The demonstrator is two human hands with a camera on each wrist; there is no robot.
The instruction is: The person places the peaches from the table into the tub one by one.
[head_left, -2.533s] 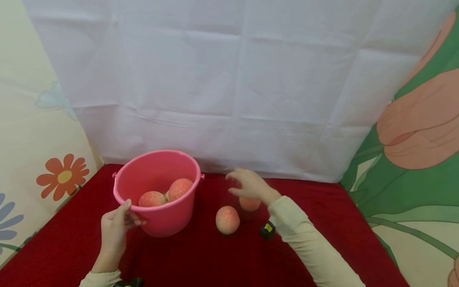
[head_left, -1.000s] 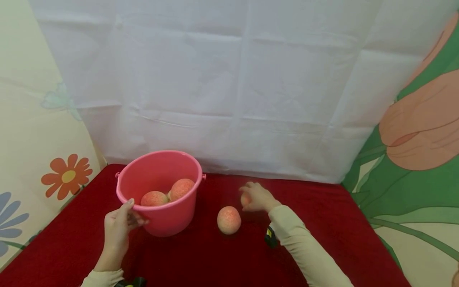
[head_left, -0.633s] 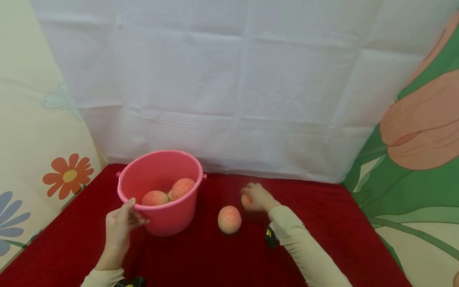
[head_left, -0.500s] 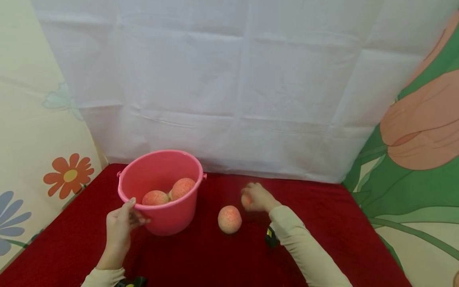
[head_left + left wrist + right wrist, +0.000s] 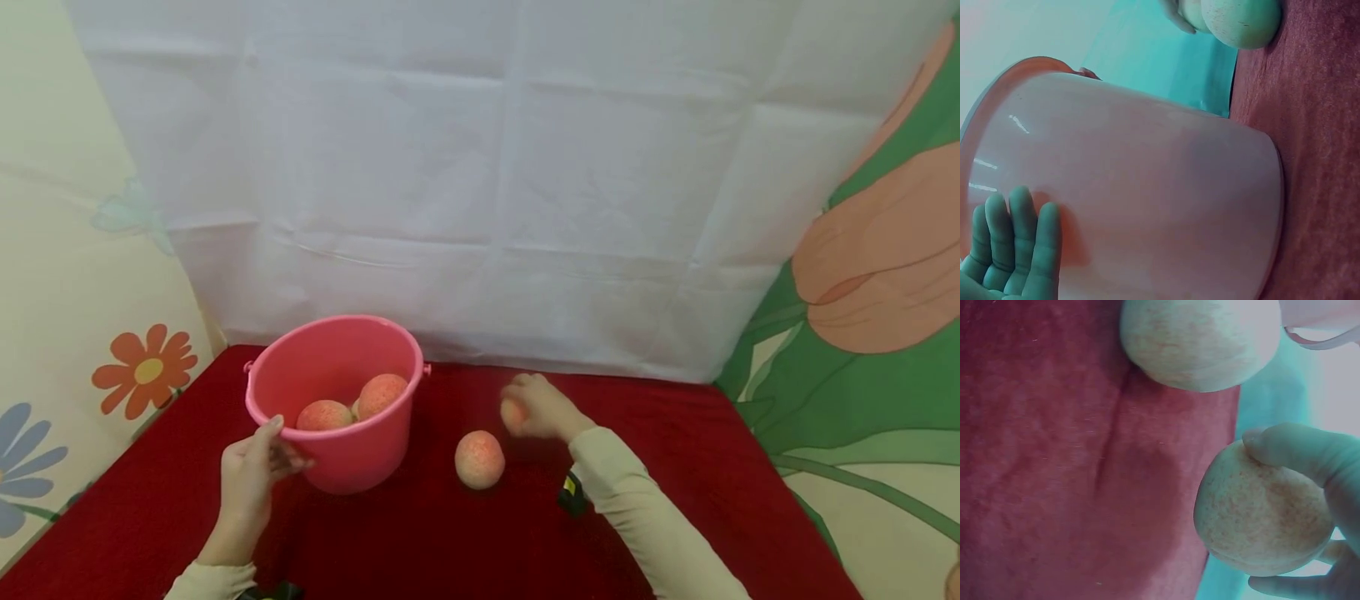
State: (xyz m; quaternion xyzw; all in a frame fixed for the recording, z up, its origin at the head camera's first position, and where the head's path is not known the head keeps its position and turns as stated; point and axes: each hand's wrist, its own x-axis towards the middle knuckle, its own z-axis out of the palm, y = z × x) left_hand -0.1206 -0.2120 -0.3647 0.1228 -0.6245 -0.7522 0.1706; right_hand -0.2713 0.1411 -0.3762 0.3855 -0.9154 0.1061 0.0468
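A pink bucket [image 5: 352, 454] stands at the left of the table, tipped a little toward me. My left hand [image 5: 247, 483] pinches its near rim, thumb over the edge and fingers [image 5: 1021, 240] flat along the outer wall. Inside lie peaches, two of them plainly seen: one peach [image 5: 324, 415] at the near side and another peach [image 5: 382, 395] at the right. My right hand [image 5: 546, 408] grips a further peach [image 5: 1263, 512] between thumb and fingers, just above the cloth. A loose peach [image 5: 480, 460] rests on the table between bucket and right hand.
Dark red cloth [image 5: 450, 550] covers the table. A white sheet [image 5: 480, 183] hangs behind it, with flower-printed walls [image 5: 885, 333] at the sides. Both wrists wear small black devices, one of them a wrist device [image 5: 572, 493] at the right sleeve.
My right hand came down onto the far peach, took hold of it, and has just raised it slightly. The left hand and the bucket have stayed in place.
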